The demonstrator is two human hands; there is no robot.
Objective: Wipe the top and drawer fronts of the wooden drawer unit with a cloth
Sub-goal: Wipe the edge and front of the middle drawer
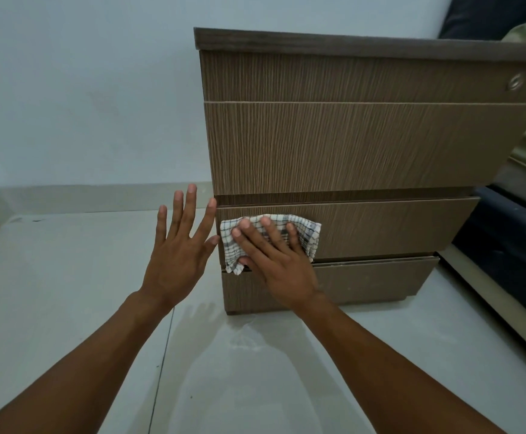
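Pale tiled floor [67, 277] and a bare light wall frame you wiping the wooden drawer unit [349, 145].

Your right hand [274, 261] lies flat, fingers spread, pressing the checked cloth [305, 233] against the third drawer front [380, 227], near its left end. Your left hand [180, 245] is open and empty just left of it, index fingertip at the unit's left edge, maybe steadying it. Beyond your fingers rise the upper two fronts and the dark top [349, 43]; the lowest front [365, 280] sits under your right wrist. That cloth looks thin, soft and light, so it will likely bunch and slip on smooth laminate: keep a broad palm over its middle and pinch a corner if it creeps.
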